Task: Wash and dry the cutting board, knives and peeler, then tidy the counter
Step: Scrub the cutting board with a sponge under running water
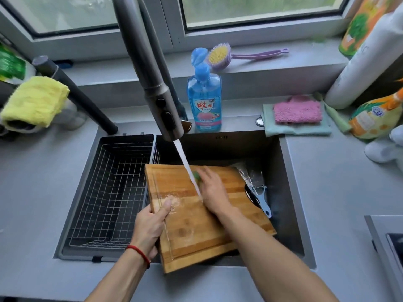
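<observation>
A smooth grey surface (37, 182) wraps around a dark, square-cornered metal sink (290, 214) set below a window sill (272, 68). The left part of the sink holds a rectangular wire basket (109, 192) of thin crossed rods. A thick, tubular grey tap (152, 83) leans out over the basin, and a narrow stream of water (188, 171) falls from it onto a cutting board (196, 225).

The cutting board is a rectangular slab of striped, glossy wet wood with a shallow groove near its edge. It lies tilted across the sink, its long axis running from the near rim away towards the back and slightly left, the near corner resting on the front edge.

The left hand (150, 225) grips the board's left edge, thumb on top and fingers curled underneath. The right hand (212, 190) presses flat on the board's far half, its fingers closed over a small green scrubber (197, 175) that is mostly hidden.

A clear blue plastic bottle of dish soap (205, 101) stands at the back rim. A fluffy yellow cloth (35, 101) sits to the left, and a pink cloth (297, 111) lies on a folded pale green one to the right.

Just beyond the board's right edge, down in the sink, lies a light blue peeler (262, 199), its handle pointing towards the near side.
</observation>
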The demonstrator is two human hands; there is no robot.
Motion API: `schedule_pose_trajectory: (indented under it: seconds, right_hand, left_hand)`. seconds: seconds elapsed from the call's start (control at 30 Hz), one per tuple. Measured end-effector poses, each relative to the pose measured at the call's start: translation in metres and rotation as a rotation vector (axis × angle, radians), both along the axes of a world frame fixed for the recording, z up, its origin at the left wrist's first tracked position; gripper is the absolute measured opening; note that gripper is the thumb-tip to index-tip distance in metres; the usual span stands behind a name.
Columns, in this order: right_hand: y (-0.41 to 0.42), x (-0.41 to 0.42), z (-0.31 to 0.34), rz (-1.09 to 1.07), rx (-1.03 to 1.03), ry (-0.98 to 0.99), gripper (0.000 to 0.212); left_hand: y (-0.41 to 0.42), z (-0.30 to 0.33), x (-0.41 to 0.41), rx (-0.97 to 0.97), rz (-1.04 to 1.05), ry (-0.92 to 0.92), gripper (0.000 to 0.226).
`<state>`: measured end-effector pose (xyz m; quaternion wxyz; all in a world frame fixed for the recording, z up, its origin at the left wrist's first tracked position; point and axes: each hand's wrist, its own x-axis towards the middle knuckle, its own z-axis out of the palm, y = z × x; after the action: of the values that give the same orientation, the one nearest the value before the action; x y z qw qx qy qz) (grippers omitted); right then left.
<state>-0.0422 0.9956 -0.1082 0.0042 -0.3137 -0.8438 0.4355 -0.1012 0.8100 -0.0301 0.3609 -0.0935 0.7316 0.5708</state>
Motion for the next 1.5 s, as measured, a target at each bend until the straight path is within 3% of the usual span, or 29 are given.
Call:
schedule_pose_trajectory:
  seconds: [0.07,0.13,0.27,0.33,0.47,0.53,0.63,0.73,0.9,1.0,1.07,1.2,1.27,1.4,1.5]
  right_hand:
    - [0.033,0.035,-0.02,-0.169,-0.03,-0.161,0.05]
    - [0.02,0.071,-0.022,-0.309,-0.059,-0.188,0.049]
    - [-0.053,0.04,-0.006,-0.152,-0.058,0.132,0.054]
    - [-0.037,0.009,-0.003,-0.088,-0.084,0.184,0.057]
    - [0.053,0.025,-0.039,-0.362,-0.169,-0.158,0.053]
    - [0.047,0.05,-0.048,-0.467,-0.117,-0.278,0.054]
    - [-0.003,0.026,-0.042,-0.388,-0.067,-0.065,0.054]
    - [0.011,-0.019,-0.042,-0.229,-0.072,0.125,0.047]
    - [0.091,0.017,-0.082,-0.379,-0.094,-0.191,0.048]
    - [0.072,0.032,-0.071,-0.516,-0.118,-0.2,0.051]
    - [0.03,0.014,-0.049,-0.462,-0.086,-0.046,0.051]
    - [-0.019,-0.03,-0.025,-0.071,-0.036,0.195,0.051]
    - [0.016,-0.035,-0.037,-0.183,-0.028,0.145,0.049]
    - [0.087,-0.002,-0.059,-0.646,-0.167,-0.183,0.049]
    - [0.041,-0.009,-0.036,-0.577,-0.153,-0.079,0.049]
  left_hand:
    - [-0.001,0.0,-0.003,-0.014,-0.008,-0.008,0.032]
    - [0.001,0.002,-0.007,-0.018,-0.031,-0.01,0.033]
    - [0.012,0.001,-0.011,-0.035,-0.099,0.011,0.031]
    - [0.013,-0.004,-0.01,-0.057,-0.122,0.035,0.031]
    - [0.009,-0.009,-0.013,-0.096,-0.167,0.047,0.037]
    - [0.012,-0.011,-0.015,-0.106,-0.17,0.065,0.045]
    - [0.019,-0.009,-0.017,-0.14,-0.229,0.145,0.04]
    - [0.022,-0.01,-0.011,-0.147,-0.252,0.202,0.031]
    - [0.018,-0.015,-0.016,-0.127,-0.201,0.165,0.029]
    - [0.021,-0.018,-0.024,-0.153,-0.245,0.2,0.025]
    - [0.024,-0.019,-0.024,-0.174,-0.264,0.205,0.024]
    - [0.025,-0.023,-0.021,-0.223,-0.268,0.228,0.026]
    - [0.024,-0.025,-0.021,-0.23,-0.28,0.227,0.028]
    - [0.022,-0.029,-0.028,-0.249,-0.32,0.176,0.03]
    - [0.026,-0.026,-0.03,-0.253,-0.283,0.103,0.032]
